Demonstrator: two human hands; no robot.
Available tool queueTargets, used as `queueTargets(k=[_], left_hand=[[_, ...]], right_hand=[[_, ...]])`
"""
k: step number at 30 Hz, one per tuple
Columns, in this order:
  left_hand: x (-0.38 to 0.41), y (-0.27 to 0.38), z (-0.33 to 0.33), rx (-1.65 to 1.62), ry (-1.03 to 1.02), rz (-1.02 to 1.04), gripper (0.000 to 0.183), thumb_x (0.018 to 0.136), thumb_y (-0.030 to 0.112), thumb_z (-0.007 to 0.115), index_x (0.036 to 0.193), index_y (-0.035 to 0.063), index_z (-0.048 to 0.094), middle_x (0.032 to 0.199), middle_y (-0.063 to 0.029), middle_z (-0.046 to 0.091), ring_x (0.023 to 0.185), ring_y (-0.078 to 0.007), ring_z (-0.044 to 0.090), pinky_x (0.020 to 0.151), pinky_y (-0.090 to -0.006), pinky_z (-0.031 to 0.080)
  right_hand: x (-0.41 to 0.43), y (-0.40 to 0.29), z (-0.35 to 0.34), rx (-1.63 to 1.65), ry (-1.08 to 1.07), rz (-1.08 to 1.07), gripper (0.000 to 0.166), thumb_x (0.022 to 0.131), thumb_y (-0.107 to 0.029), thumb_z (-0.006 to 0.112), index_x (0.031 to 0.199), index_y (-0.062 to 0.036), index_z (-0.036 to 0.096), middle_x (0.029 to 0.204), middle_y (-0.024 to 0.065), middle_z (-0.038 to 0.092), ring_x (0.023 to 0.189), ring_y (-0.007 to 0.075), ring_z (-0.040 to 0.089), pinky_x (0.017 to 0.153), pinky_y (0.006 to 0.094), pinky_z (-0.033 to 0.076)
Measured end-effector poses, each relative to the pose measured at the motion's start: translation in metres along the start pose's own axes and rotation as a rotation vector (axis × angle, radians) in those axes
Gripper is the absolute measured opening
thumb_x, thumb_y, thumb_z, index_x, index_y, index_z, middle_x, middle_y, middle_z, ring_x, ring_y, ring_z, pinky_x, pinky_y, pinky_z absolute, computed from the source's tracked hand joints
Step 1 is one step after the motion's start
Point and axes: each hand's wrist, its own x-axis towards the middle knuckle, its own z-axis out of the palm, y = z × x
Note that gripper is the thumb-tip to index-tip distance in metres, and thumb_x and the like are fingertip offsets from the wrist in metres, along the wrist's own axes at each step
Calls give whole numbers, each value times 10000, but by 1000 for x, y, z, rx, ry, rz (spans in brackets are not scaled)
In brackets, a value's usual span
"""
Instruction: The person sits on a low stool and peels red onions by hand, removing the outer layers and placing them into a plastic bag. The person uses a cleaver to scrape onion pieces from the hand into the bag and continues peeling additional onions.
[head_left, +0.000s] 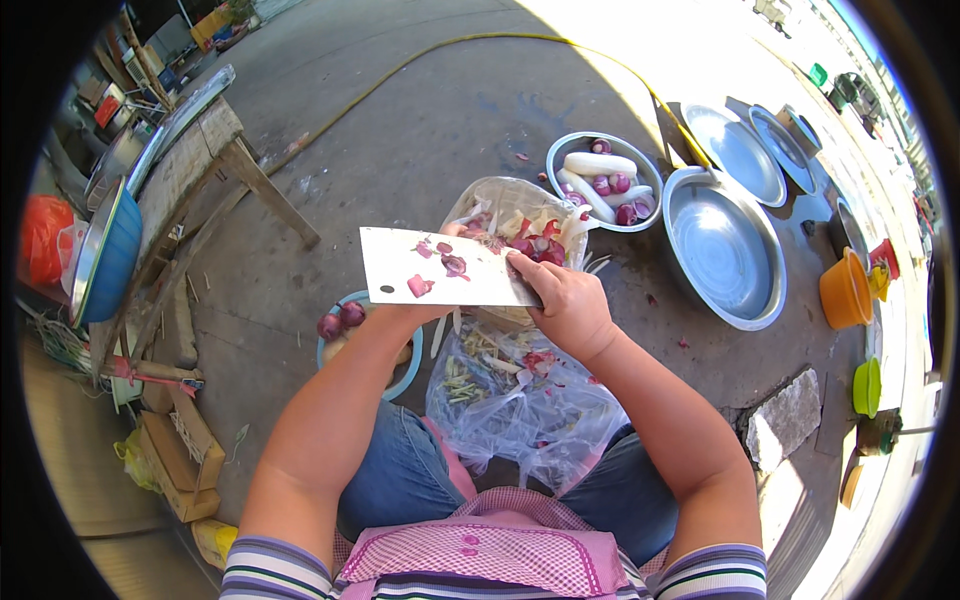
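My right hand (568, 300) grips a wide cleaver (397, 259) whose pale blade lies flat across the middle, with bits of red onion (453, 265) stuck on it. The blade covers most of my left hand (454, 231); only a little of it shows at the far edge, and what it holds is hidden. Just beyond the blade, red onions and peelings (541, 244) lie in a plastic-lined container (577, 247). Nearer my body, a clear plastic bag (517, 405) holds vegetable trimmings.
A blue-rimmed basin (409, 375) with onions stands at left. A metal basin (551, 161) holds peeled white radishes and red onions. A large metal basin (724, 251) and an orange bucket (846, 289) stand right. A yellow hose (450, 39) crosses the ground; a wooden bench (214, 131) stands left.
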Motion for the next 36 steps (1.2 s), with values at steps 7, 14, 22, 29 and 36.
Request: queueTargets(k=[7,14,22,29,36], left_hand=[[4,-33,13,110,38,274,486,830,253,731,1232,46,551,1117,-57,646,990,-169,633,863,-316,513],[-1,13,0,-417,16,-33,766,677,193,844,1317,7,468,1222,-147,568,1100,-221,595,966,-344,497],[13,-7,2,-1279,140,-175,609,810,133,771,1321,42,453,1203,-126,568,1071,-257,614,934,-457,540],[27,-20,6,-1728,194,-268,405,928,426,594,1094,58,574,918,-143,628,841,-294,648,826,-481,563],[21,-3,14,-1871,61,-133,453,993,505,422,1109,112,615,1165,-97,634,1089,-283,591,951,-459,482]], right_hand=[[-8,8,23,19,22,55,514,763,-170,711,1259,-123,583,890,86,685,770,281,682,655,385,542],[-25,55,28,21,-335,722,244,874,-213,597,1077,-123,698,905,147,707,853,330,679,736,444,531],[5,9,15,720,22,868,184,910,-165,621,1001,-10,661,690,32,582,622,95,496,588,296,431],[10,-12,13,555,218,485,249,881,-133,659,1114,-48,652,780,80,649,666,172,615,616,312,494],[12,-22,12,81,162,53,563,709,-96,730,1252,-108,584,860,57,648,745,256,665,631,367,538]])
